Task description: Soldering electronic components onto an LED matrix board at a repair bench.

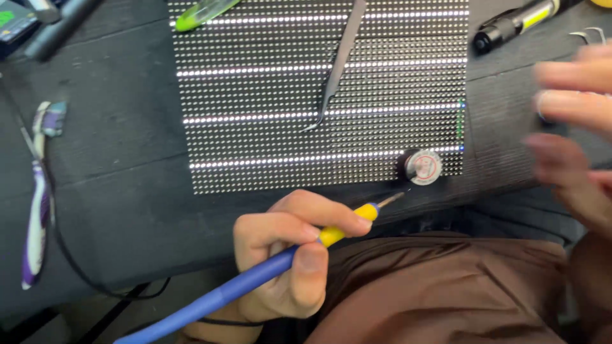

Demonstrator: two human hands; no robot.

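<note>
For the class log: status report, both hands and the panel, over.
Left hand grips blue-and-yellow soldering iron. Right hand blurred, empty. Tip beside small round tin on lit LED panel; curved tweezers lie there.

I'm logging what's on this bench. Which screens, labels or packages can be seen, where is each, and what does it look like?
LED panel: lies flat in the middle of the dark table; rectangular, black, a grid of small white dots with brighter lit rows.
Small round tin: on the panel's lower right corner, just past the soldering iron tip; its round lid label is white with red marks.
No other packages can be made out.
</note>
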